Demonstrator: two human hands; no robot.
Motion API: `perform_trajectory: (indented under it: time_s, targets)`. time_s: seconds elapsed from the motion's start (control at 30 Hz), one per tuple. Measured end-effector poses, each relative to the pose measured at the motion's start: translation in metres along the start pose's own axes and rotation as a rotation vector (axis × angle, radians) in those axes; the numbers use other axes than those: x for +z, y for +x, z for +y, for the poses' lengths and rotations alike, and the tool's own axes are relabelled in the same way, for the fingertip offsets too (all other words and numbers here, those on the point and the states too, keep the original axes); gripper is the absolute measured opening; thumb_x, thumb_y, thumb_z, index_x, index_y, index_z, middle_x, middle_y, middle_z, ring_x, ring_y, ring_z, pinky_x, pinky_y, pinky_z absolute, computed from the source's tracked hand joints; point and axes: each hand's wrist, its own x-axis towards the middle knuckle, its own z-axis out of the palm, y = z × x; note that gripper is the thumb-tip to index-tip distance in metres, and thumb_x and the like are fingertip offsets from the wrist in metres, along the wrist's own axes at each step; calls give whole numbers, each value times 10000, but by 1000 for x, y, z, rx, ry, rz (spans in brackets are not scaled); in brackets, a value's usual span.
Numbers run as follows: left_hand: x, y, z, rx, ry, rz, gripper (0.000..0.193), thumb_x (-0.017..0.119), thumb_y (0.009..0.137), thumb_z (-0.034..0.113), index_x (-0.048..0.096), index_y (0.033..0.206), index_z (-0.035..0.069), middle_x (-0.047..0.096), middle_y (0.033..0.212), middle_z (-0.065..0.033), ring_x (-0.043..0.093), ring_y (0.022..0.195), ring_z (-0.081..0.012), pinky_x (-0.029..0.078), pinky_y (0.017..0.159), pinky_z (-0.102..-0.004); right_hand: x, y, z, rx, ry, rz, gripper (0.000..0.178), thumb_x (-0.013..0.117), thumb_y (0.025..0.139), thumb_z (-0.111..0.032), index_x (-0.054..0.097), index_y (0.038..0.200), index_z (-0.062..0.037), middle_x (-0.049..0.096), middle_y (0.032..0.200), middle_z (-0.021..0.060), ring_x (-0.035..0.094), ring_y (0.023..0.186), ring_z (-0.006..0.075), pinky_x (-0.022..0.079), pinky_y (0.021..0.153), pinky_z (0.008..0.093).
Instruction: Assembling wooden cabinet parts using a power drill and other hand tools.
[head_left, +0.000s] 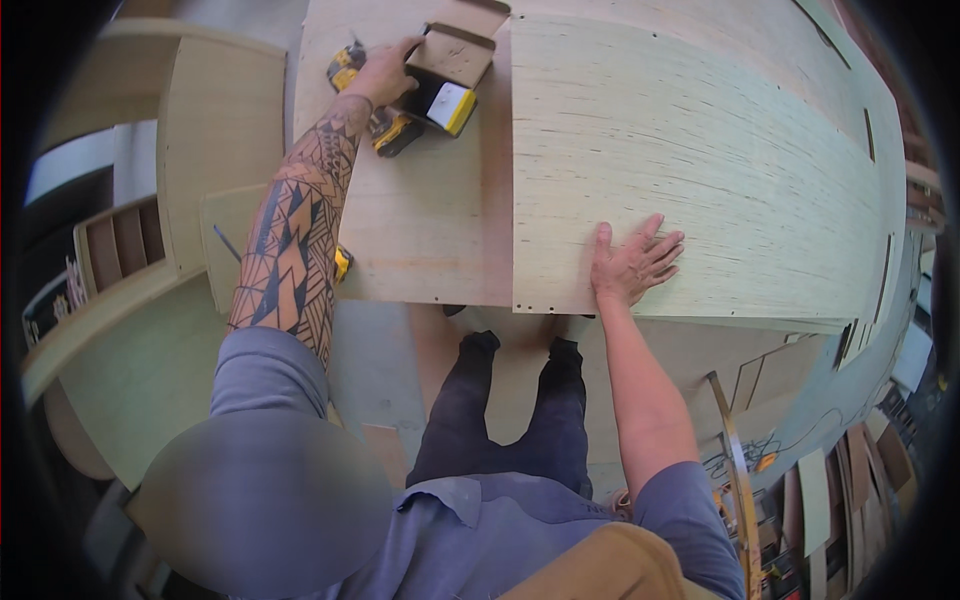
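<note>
My left hand [383, 72] reaches far across the workbench and closes around a yellow and black cordless drill [400, 125] lying beside a small cardboard box [455, 55]. The forearm is stretched out straight over the bench. My right hand [633, 262] lies flat, fingers spread, on the near edge of a large pale plywood panel [700, 150]. That panel rests on a darker plywood sheet [430, 220] covering the bench.
Another plywood board [222, 120] and curved wooden pieces [110, 290] stand to the left. A second yellow tool [342, 263] peeks out beside my left forearm. Offcuts and strips of wood [830, 490] lie on the floor at the lower right.
</note>
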Motion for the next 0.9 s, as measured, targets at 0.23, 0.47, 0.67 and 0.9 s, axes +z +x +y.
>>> perform_trajectory:
  time_s: [0.23,0.47,0.67,0.9]
  targets:
    - [23,-2,-11,-124,90,114,467,670,925,164,631,1390,152,704,1259,-205,673,1170,-393,547,1009,-481,-4,-2,-5,9,-5,-34,1088,530,887,-774,135,1689,-154,26,1721,291,0,1591,479,-3,1250,659]
    - [-20,-25,6,-201,-35,233,271,655,973,214,734,1208,105,751,1110,-200,722,1063,-378,568,913,-440,-4,1,0,10,1,-28,1099,533,879,-778,128,1690,-156,23,1724,285,-3,1592,478,-16,1248,663]
    - [-53,-46,83,-11,-119,426,309,631,932,46,707,1232,35,748,1097,-225,735,1017,-357,580,874,-418,-6,5,3,-6,-42,12,1070,579,893,-728,162,1682,-137,81,1710,303,47,1586,484,43,1245,674]
    - [87,-70,274,68,-436,294,133,557,901,97,667,962,56,692,949,-222,701,870,-426,581,746,-512,-6,-8,-3,-44,-83,39,979,561,944,-663,215,1661,-93,122,1699,302,122,1571,505,145,1238,674]
